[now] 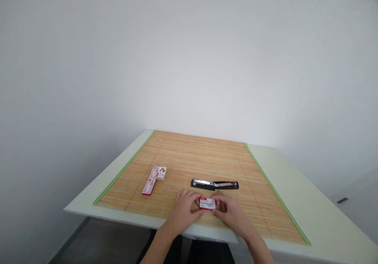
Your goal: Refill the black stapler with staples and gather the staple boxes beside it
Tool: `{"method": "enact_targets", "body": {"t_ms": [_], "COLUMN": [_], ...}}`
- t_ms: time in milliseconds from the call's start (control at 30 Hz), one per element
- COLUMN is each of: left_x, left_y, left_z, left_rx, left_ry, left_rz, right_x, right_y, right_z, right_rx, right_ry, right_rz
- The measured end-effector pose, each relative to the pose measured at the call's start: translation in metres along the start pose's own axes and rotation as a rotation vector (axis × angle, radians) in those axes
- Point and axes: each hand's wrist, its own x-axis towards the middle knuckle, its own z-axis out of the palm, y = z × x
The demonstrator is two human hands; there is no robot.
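Note:
A small red and white box, which looks like a staple box, is held near the front edge of the mat. My left hand grips its left end between thumb and fingers. On its right end, the thumb and fingers of my right hand close in the same way. Just beyond the hands lies a black stapler, opened out flat with its metal inside showing.
A bamboo mat with green edging covers much of the white table. To the left on it sit several small boxes, among them a red and white box and a white box. A pale wall stands behind.

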Motion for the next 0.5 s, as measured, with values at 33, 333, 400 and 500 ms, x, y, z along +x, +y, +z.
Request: {"method": "enact_targets", "body": {"t_ms": [33,333,400,500], "left_x": [0.000,0.033,0.044,0.053], "left_y": [-0.001,-0.031,-0.034,-0.035], "left_z": [0.000,-0.018,-0.018,-0.019], "left_rx": [-0.013,0.099,0.173,0.221], "left_ry": [0.000,0.275,0.221,0.112], "left_rz": [0.010,-0.111,-0.119,-0.137], "right_x": [-0.001,0.003,0.007,0.012], "right_y": [0.000,-0.025,-0.035,-0.044], "right_z": [0.000,0.007,0.010,0.016], "right_rx": [0.003,-0.074,-0.113,-0.142], "right_ry": [0.004,0.075,0.053,0.039], "right_rz": [-0.001,-0.014,-0.029,-0.041]}}
